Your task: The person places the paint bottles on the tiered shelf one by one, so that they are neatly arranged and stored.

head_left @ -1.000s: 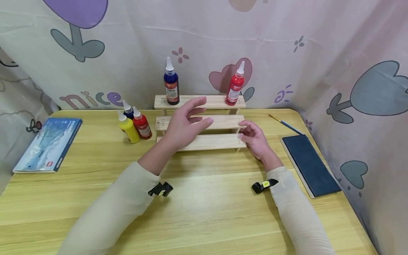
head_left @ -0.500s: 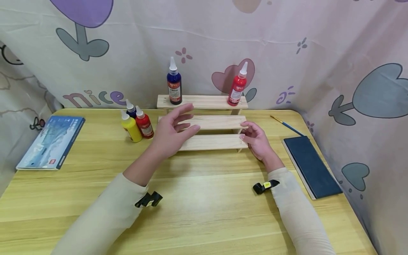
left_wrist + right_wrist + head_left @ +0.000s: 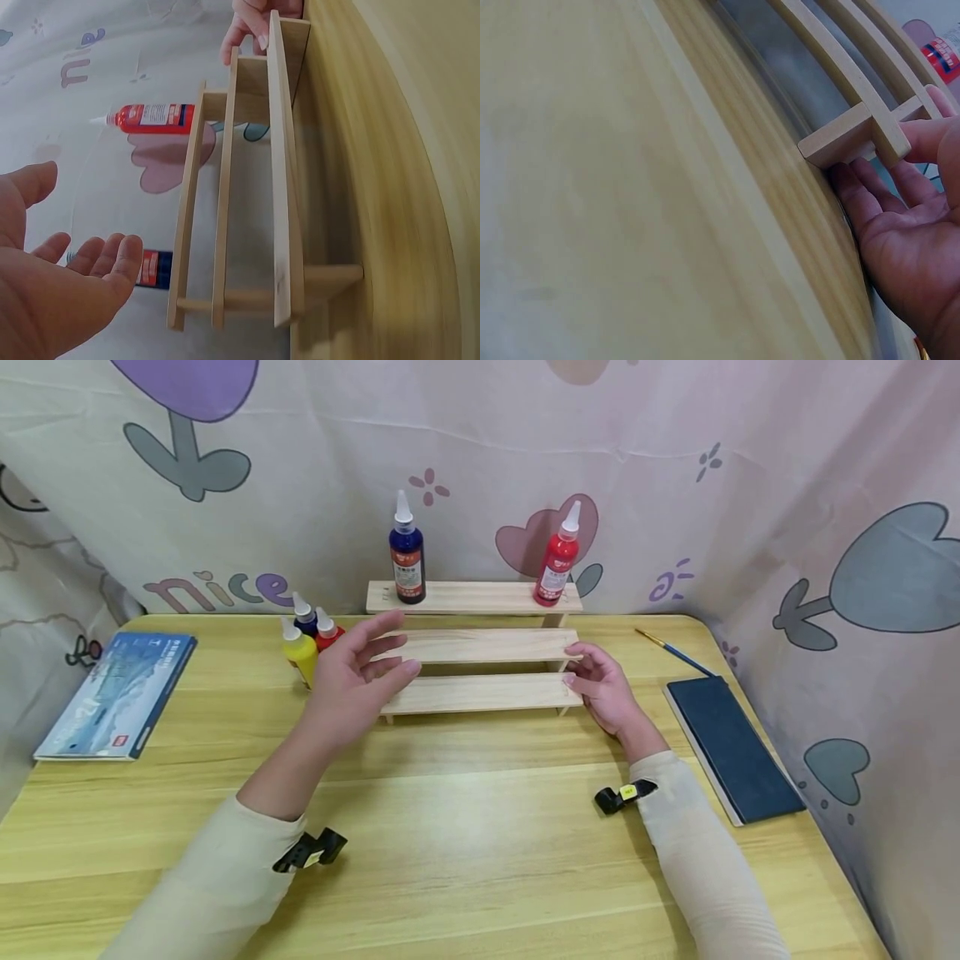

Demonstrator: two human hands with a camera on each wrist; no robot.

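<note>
The wooden steps (image 3: 483, 646) stand on the table (image 3: 480, 843) between the left hand (image 3: 352, 681) and the right hand (image 3: 603, 689). The right hand pinches their right end, thumb on the bottom step (image 3: 480, 693). The left hand is in the air by their left end, thumb spread from its fingers. A blue bottle (image 3: 407, 564) and a red bottle (image 3: 557, 567) stand on the top step (image 3: 480, 597)

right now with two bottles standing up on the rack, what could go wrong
The right hand grips one end of the three-tier wooden rack; a sudden tug might topple the red nozzle bottle or dark blue nozzle bottle, both upright on the top tier.

The left hand, holding nothing, might knock over the yellow nozzle bottle if it swings left: the head view doesn't show how much gap there is.
</note>
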